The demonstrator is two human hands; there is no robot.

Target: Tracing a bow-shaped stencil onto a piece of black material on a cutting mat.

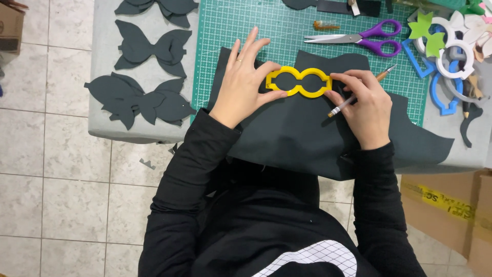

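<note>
Head view looks straight down: nearest the camera are the person's black sleeves, reaching up from the bottom edge to a large black sheet of soft craft material (302, 138) that droops over the near edge of the grey table (102, 102). On that sheet, between the two hands, lies a yellow plastic outline template with two rounded lobes (299, 81). The left hand (246, 84) presses on the template's left end, thumb against its lower edge, index finger along its top, the other fingers spread and stretched out flat over the sheet. The right hand (361, 105) sits at the template's right end, its fingers curled together and pinching a thin pencil with a wooden shaft (361, 91), which slants up to the right; the hand hides the pencil's tip. Beneath the sheet spreads a green gridded cutting mat (241, 25). Farther back on the mat lie purple-handled scissors (361, 38), blades pointing left. To the left, on the bare table, are black cut-out bow shapes (148, 48). At the far right lies a heap of blue, white and green plastic templates (446, 56).
</note>
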